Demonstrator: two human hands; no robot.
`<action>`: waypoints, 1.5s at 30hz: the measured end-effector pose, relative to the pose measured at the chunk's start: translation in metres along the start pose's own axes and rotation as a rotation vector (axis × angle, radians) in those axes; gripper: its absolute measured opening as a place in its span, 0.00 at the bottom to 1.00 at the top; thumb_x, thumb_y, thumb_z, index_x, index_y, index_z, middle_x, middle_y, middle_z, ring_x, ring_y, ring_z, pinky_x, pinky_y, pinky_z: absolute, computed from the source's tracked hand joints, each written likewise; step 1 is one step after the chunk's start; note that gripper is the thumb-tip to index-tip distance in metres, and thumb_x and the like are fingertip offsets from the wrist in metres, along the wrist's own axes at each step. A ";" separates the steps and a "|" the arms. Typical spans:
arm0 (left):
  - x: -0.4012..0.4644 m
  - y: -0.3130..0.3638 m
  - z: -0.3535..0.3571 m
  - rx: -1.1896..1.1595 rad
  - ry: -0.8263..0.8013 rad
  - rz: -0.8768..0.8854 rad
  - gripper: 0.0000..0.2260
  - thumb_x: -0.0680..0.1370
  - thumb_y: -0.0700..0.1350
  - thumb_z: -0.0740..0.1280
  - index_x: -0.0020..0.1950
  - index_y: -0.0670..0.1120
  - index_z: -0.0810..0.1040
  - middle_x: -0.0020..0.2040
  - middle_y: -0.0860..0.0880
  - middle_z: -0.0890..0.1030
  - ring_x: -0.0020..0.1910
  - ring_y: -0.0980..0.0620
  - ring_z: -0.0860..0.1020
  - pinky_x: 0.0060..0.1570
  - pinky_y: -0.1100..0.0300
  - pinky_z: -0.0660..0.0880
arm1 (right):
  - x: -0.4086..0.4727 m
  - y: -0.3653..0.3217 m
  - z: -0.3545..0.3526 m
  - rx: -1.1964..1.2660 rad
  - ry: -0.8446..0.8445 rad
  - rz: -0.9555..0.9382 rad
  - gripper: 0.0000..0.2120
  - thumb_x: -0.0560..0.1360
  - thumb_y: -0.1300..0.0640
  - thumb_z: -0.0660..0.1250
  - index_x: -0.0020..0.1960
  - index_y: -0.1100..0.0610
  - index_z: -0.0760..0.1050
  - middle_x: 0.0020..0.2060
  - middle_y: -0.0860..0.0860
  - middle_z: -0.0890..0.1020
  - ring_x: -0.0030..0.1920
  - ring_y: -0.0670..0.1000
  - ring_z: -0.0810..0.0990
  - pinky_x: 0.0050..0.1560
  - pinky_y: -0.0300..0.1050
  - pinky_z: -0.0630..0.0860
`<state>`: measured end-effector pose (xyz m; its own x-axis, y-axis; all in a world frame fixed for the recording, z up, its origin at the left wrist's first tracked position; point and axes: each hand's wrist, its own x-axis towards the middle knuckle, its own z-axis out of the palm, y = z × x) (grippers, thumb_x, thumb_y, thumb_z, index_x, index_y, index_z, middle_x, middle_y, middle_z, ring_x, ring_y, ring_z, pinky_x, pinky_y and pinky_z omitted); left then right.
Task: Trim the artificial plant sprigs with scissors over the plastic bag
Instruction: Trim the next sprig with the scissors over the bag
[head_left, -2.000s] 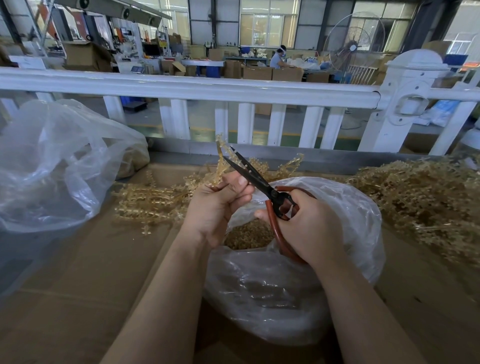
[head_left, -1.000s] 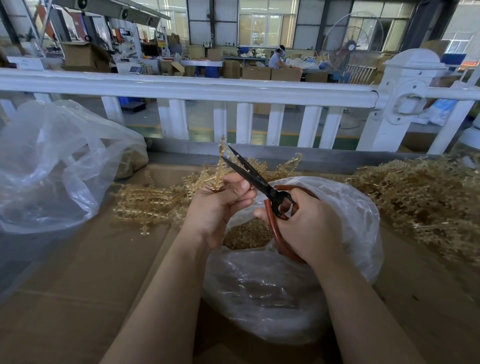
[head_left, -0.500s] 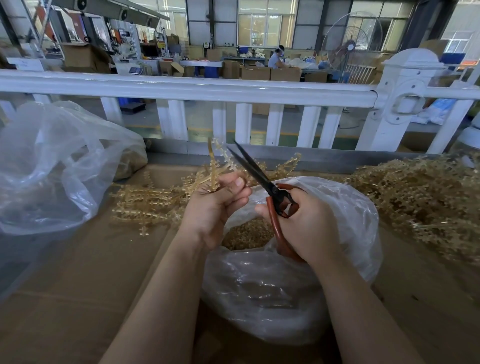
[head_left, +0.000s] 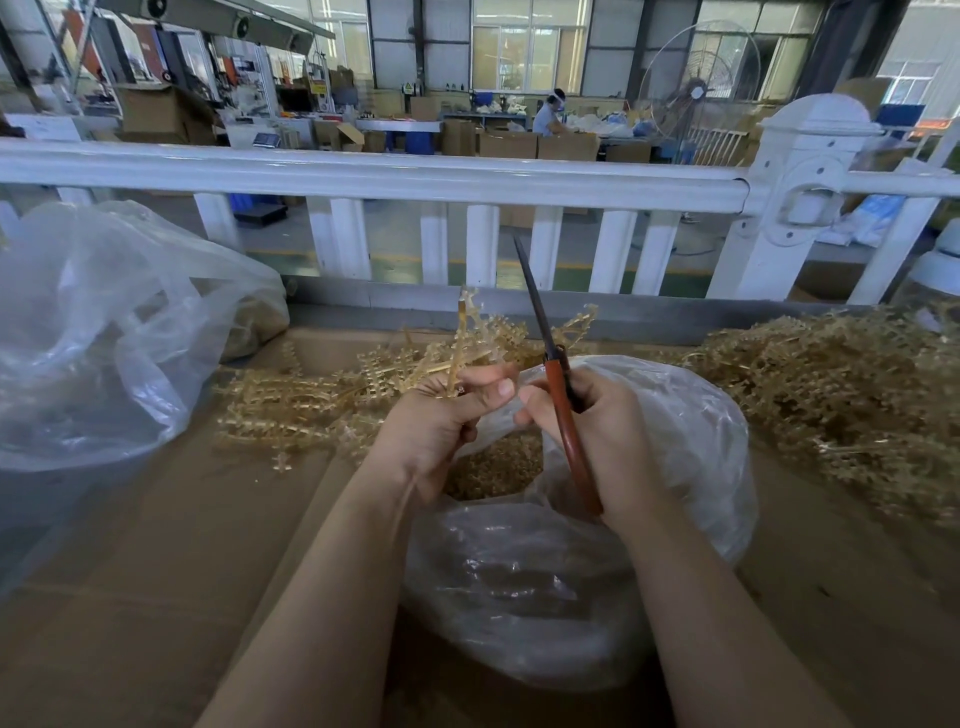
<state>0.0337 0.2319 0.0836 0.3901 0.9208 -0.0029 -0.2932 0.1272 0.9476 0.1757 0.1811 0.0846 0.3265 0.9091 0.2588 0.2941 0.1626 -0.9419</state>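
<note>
Two hands work at mid frame: the left hand (head_left: 436, 415) pinches a gold sprig (head_left: 460, 348), the right hand (head_left: 597, 436) grips the scissors (head_left: 558, 384) above the plastic bag (head_left: 691, 467). Snip close over the bag's mouth so bits drop inside. Half a second ago the blades gaped; now they are closed and stand straighter.

text: none legible | far signs and labels in the background: too small and blurred
</note>
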 end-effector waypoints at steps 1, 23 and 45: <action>0.000 0.000 0.000 0.016 -0.008 0.003 0.03 0.62 0.47 0.76 0.34 0.53 0.86 0.46 0.55 0.87 0.33 0.64 0.78 0.29 0.70 0.70 | 0.000 -0.001 0.000 0.007 0.006 0.005 0.05 0.74 0.59 0.73 0.42 0.59 0.84 0.38 0.59 0.85 0.44 0.59 0.85 0.54 0.59 0.80; -0.002 0.015 -0.025 -0.439 -0.138 0.094 0.47 0.59 0.63 0.81 0.68 0.39 0.70 0.64 0.39 0.79 0.60 0.43 0.80 0.57 0.50 0.79 | 0.004 0.001 -0.001 0.093 0.023 0.101 0.06 0.75 0.66 0.70 0.41 0.57 0.80 0.34 0.51 0.86 0.40 0.49 0.86 0.55 0.48 0.79; -0.001 0.008 -0.016 0.071 0.030 0.152 0.05 0.69 0.47 0.74 0.40 0.46 0.86 0.39 0.48 0.85 0.33 0.58 0.73 0.30 0.68 0.67 | 0.007 0.010 0.000 -0.028 -0.035 0.001 0.08 0.75 0.63 0.71 0.38 0.54 0.80 0.30 0.48 0.84 0.34 0.44 0.83 0.38 0.28 0.74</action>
<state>0.0170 0.2374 0.0865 0.3196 0.9381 0.1338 -0.2843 -0.0398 0.9579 0.1810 0.1888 0.0771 0.2950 0.9224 0.2495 0.3190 0.1511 -0.9356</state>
